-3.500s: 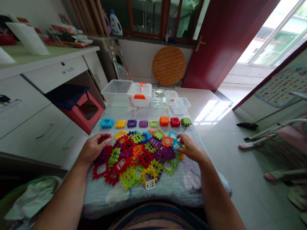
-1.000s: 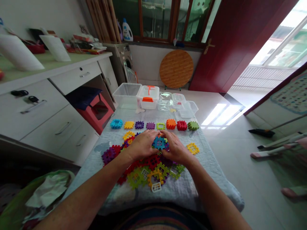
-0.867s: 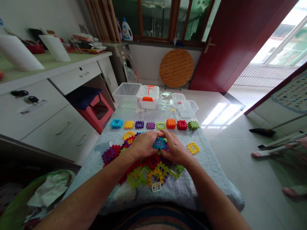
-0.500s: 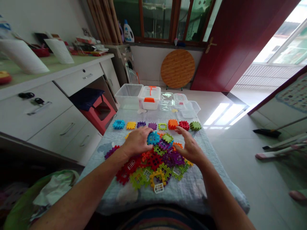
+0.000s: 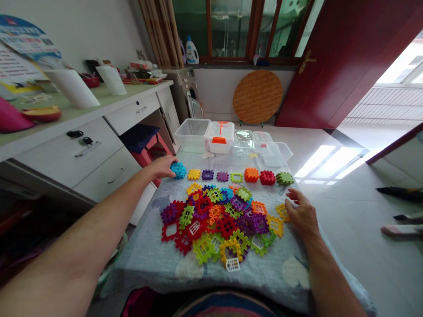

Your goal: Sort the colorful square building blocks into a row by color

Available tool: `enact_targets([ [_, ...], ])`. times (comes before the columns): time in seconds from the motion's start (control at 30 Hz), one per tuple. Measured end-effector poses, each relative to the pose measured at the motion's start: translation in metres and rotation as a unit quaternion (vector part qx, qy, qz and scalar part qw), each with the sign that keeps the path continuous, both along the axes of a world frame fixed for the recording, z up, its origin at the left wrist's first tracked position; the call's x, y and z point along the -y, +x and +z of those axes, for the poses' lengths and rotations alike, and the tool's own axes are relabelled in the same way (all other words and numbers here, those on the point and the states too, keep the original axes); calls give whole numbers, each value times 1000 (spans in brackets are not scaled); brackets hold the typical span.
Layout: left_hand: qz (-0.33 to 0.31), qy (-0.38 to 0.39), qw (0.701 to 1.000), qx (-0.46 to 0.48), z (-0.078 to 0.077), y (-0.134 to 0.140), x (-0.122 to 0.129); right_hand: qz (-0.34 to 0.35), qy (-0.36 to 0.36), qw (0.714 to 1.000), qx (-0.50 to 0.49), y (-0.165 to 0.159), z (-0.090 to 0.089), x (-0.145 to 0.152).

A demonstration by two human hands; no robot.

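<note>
At the left end of a row of plastic blocks, my left hand (image 5: 164, 167) has its thumb and fingers around a light-blue building block (image 5: 178, 170) on the blue stack. My right hand (image 5: 303, 213) is over the right edge of the table, fingers slightly bent and apart, with nothing visible in it. Beside its thumb lies a yellow block (image 5: 282, 212). Between my hands spreads a mixed pile with a red block (image 5: 226, 226), a purple block (image 5: 259, 223), a lime-green block (image 5: 204, 248) and a white window-shaped piece (image 5: 232, 264).
The row continues rightward with a yellow block (image 5: 194, 174), an orange stack (image 5: 251, 175), a red stack (image 5: 267, 177) and an olive-green stack (image 5: 284, 178). Behind stand an uncovered clear bin (image 5: 192, 143), a lidded box with orange clips (image 5: 220, 145) and smaller clear containers (image 5: 243, 149). A stool (image 5: 145, 141) is left.
My left hand has carried a light-blue block from above the pile to the stack at the row's left end. My right hand has moved rightward, away from the pile's middle.
</note>
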State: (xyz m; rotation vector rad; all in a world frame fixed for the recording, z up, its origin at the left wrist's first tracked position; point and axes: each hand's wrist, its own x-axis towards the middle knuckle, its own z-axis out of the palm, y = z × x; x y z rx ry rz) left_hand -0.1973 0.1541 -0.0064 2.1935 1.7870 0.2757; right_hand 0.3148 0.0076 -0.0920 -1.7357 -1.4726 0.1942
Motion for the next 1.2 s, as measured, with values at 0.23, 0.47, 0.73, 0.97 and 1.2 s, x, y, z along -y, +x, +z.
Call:
enact_targets([
  [0.23, -24, -74, 990, -119, -5, 0, -15, -14, -14, 1000, 2, 2, -2, -1],
  [0.47, -8, -125, 983, -132, -4, 7, -13, -9, -25, 1000, 5, 1, -5, -3],
  [0.73, 2, -145, 973, -179, 3, 19, -4, -3, -28, 1000, 9, 3, -7, -2],
  [0.97, -16, -126, 971, -203, 4, 22, -5, -3, -31, 999, 17, 3, -8, -3],
  [1.2, -12, -117, 971, -208, 0, 21, -6, 6, -25, 999, 25, 3, -9, -3],
])
